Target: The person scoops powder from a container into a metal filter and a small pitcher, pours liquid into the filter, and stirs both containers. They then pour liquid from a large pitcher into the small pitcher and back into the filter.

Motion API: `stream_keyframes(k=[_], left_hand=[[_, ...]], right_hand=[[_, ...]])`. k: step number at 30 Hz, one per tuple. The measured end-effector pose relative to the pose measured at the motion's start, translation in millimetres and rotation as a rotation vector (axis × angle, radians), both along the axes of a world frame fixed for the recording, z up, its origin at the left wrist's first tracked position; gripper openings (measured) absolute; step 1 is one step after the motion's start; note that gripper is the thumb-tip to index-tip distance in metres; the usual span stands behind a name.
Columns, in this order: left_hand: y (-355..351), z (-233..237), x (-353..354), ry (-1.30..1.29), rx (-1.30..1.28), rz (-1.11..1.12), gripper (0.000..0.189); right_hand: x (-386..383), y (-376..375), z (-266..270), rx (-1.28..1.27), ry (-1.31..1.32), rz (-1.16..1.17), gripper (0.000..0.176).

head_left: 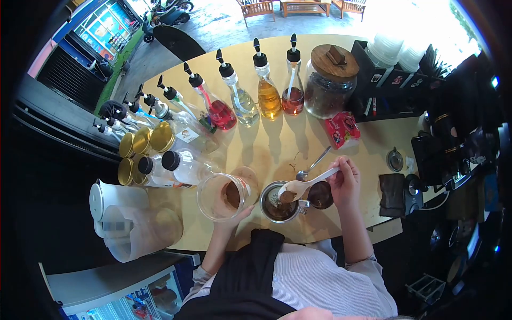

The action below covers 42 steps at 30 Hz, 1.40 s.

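My right hand [345, 182] holds a white plastic spoon [300, 186] heaped with brown powder, its bowl over a small metal cup [278, 202] that has dark liquid in it. My left hand [238, 215] grips a clear plastic cup [220, 196], tilted on its side with its mouth toward me and brown powder at the bottom. A dark round lid or small cup [320, 195] sits just under my right hand. A metal spoon [313, 164] lies on the counter behind it.
Pump bottles of coloured syrup [218, 109] line the back of the curved wooden counter [266, 144]. Gold-lidded jars [144, 144] and a white jug [125, 216] stand at left. A wood-lidded glass jar [328, 85], a red packet [342, 129] and coffee machinery [448, 144] are at right.
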<state>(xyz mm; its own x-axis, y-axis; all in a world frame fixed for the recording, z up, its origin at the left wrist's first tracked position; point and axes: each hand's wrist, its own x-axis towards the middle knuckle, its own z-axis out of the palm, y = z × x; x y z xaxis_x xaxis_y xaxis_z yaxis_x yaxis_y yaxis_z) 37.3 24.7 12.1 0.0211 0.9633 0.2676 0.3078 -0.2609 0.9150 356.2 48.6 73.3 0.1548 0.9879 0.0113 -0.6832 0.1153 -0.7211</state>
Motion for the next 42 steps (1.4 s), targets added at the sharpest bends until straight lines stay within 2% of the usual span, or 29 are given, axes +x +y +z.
stream_keyframes(k=[4,13,16,19,21,42], left_hand=[[0,-5,-3,-0.005,-0.011,-0.011,0.088],[1,-9,-4,0.004,0.052,-0.026,0.089],[0,-6,-4,0.059,0.039,-0.016,0.089],[-1,-11,-6,0.043,0.017,-0.007,0.089],[-1,-13,-7,0.033,0.009,-0.010,0.090],[-1,-19,-7,-0.047,0.005,-0.035,0.089]], right_hand=[[-6,2,7,-0.062,-0.061,-0.069,0.020],[-8,5,13,-0.072,-0.024,-0.031,0.021],[-5,7,8,-0.039,-0.033,-0.010,0.014],[-4,7,7,-0.017,0.057,0.022,0.015],[-6,8,10,-0.005,-0.051,-0.003,0.015],[-11,8,17,-0.020,-0.088,-0.020,0.021]])
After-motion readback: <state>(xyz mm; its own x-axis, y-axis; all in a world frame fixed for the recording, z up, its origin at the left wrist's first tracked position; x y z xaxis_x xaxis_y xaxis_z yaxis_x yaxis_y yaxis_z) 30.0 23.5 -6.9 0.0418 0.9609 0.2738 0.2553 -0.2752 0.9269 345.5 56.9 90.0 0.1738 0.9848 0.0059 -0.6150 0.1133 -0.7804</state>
